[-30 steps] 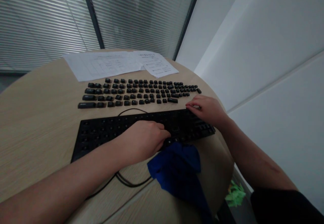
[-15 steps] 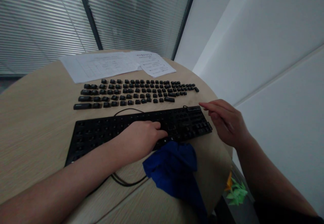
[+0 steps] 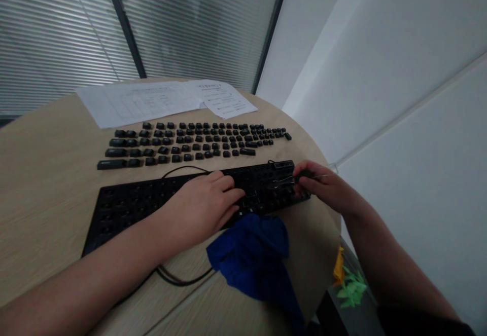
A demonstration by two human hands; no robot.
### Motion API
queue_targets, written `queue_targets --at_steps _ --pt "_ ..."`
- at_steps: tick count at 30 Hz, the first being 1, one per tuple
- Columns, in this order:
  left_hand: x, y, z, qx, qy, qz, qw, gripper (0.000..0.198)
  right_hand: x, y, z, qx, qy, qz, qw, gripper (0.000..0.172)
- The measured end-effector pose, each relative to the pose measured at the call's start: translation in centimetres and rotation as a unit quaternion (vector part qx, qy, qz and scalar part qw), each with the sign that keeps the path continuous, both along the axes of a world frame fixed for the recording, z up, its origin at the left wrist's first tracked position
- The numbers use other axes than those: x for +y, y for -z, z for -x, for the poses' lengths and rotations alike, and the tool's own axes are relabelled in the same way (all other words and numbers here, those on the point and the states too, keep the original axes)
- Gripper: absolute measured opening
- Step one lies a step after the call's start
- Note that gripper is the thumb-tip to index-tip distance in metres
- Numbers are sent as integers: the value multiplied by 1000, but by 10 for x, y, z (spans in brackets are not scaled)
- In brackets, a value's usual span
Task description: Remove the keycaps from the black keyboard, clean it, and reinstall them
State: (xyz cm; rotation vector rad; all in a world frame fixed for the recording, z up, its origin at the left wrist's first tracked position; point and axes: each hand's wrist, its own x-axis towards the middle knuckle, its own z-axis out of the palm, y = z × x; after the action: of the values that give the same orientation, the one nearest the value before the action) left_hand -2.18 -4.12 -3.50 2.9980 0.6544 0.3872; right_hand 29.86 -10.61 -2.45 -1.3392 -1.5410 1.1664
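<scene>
A black keyboard (image 3: 129,207) with many of its keycaps off lies across the table. My left hand (image 3: 207,199) rests palm down on its middle, fingers bent a little and apart, with nothing visible in them. Over the number pad at the right end, my right hand (image 3: 323,184) is closed on a keycap puller (image 3: 303,175) with a dark handle and thin wire ends. The wires reach left over the number pad; whether they grip a key I cannot tell. Loose black keycaps (image 3: 115,152) are laid out in several rows behind the keyboard.
A blue cloth (image 3: 249,257) lies in front of the keyboard, hanging over the table edge. The keyboard's cable (image 3: 182,281) loops beside it. Printed papers (image 3: 148,100) are at the back of the table (image 3: 49,169). Green and orange folded paper (image 3: 352,290) sits below, right of the table.
My right hand has come in leftward over the number pad, and the keycap puller now shows in its fingers. The left hand's fingers have spread slightly. The view has shifted a little.
</scene>
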Motion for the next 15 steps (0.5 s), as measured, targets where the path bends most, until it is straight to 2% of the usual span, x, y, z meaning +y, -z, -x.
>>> queue_targets --at_steps 3,6,9,15 --pt "2 10 2 -33 -3 -12 999 42 5 13 0 36 -19 -13 999 40" --pt "2 23 5 -30 -20 -8 999 56 11 29 3 42 28 -70 996 43" --pt "2 32 6 -25 -33 1 999 59 15 43 7 25 60 -114 991 41" --pt "1 33 5 -28 -41 9 999 58 18 53 11 -6 35 -125 992 43"
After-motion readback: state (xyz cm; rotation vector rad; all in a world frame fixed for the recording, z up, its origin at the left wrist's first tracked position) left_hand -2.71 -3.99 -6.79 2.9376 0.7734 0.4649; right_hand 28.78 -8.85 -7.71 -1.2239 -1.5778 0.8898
